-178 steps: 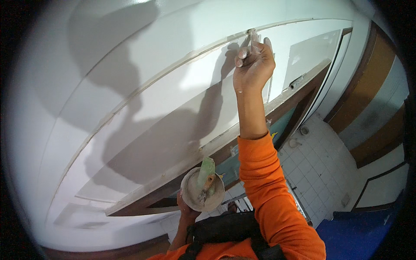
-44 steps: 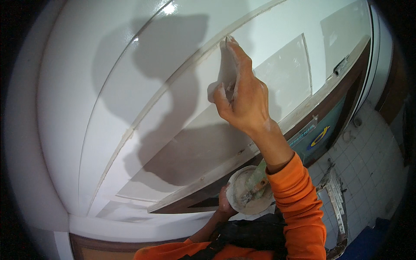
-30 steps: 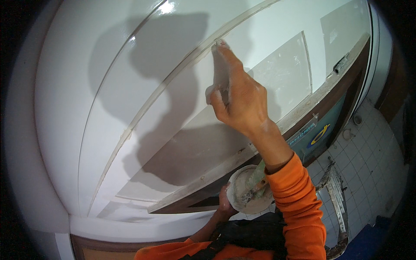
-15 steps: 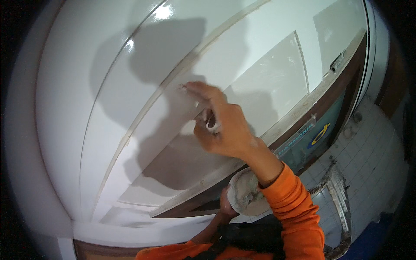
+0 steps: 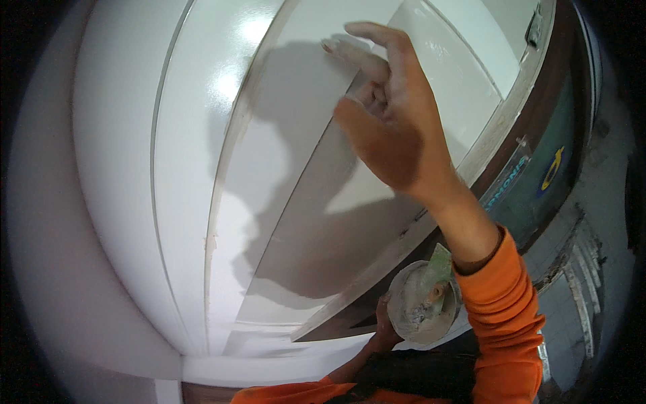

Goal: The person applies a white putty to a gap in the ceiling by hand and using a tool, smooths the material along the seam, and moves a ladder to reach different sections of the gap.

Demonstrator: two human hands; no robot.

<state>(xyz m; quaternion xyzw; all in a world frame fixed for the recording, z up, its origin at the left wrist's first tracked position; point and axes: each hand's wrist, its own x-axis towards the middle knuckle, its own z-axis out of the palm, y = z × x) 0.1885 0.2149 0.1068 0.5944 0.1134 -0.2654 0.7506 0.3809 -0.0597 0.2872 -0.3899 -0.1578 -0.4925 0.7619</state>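
My right hand [image 5: 397, 114] is raised before a white panelled surface [image 5: 282, 114]. Its fingers are apart and partly bent, and no object shows among them. White residue coats the fingers, most heavily at one fingertip. Lower down, my left hand [image 5: 385, 323] grips the side of a round whitish tub [image 5: 396, 296], its fingers partly hidden by it. Inside are pale grey putty [image 5: 418, 315] and a flat greenish spreader [image 5: 441, 266] that leans up past the rim.
Rough beige strips [image 5: 225, 168] run along the joints of the white surface. A brown frame [image 5: 538, 128] with dark glass borders it on the right. Beyond lie a tiled floor [image 5: 558, 296] and long pale strips [image 5: 580, 306]. My hand's shadow falls across the panels.
The view has shifted. My right hand has risen and moved right, and its fingers have spread more. The tub appears farther right, with the greenish spreader now visible in it.
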